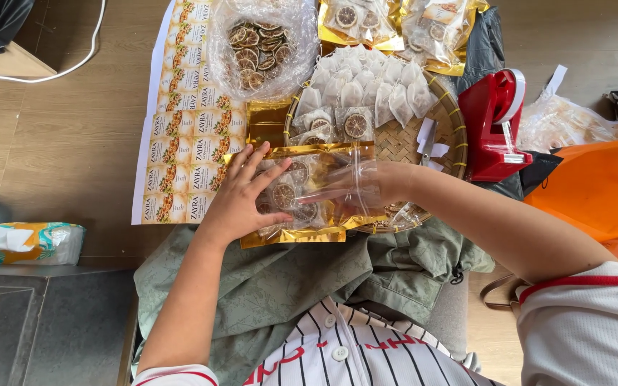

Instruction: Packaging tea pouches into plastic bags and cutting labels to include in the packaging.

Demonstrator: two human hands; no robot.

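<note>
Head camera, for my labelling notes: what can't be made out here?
- Right hand: inside a clear gold-edged pouch; the glare hides its fingertips and whatever they grip.
- Left hand: lies flat on the pouch and covers the packets beneath.
- Woven tray: near rim hidden by the right forearm.
- Orange bag: cut off by the right edge.
- Red tape dispenser: the tape is too small to see.

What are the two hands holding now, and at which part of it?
Both hold a gold-edged clear pouch of dried slices. The left hand lies flat on its left end; the right hand is pushed inside its open right end.
</note>
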